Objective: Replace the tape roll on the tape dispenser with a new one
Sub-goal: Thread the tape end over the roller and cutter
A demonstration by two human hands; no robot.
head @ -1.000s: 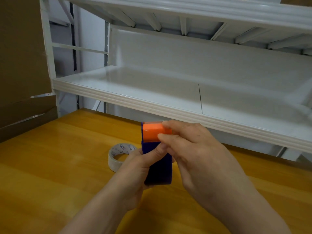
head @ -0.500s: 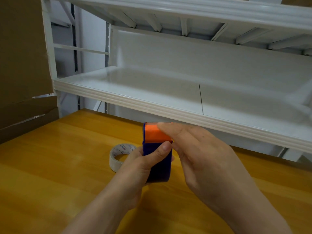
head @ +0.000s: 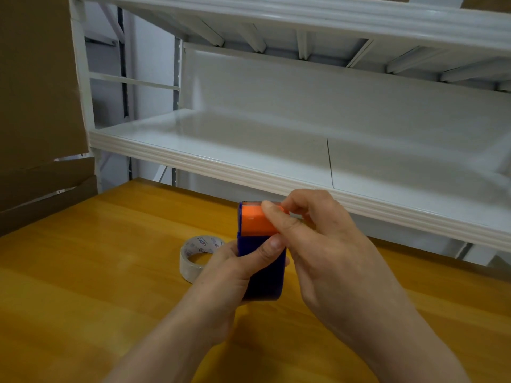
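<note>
Dispenser [head: 261,269] upright, orange end up, gripped by L hand [head: 229,275]; R hand [head: 326,244] pinches orange top [head: 254,221]; tape roll [head: 197,257] flat on desk [head: 83,272].

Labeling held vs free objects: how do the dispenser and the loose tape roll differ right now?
The dispenser is held upright in both hands, left hand round its blue body, right hand on its orange top; the tape roll lies untouched on the table. The dispenser is opaque blue and orange; the roll is clear with a printed core. The roll sits behind the left hand, partly hidden.

On the table [head: 83,286], the tape roll [head: 193,255] lies left of the dispenser [head: 262,272] (shelf [head: 249,150] behind).
</note>
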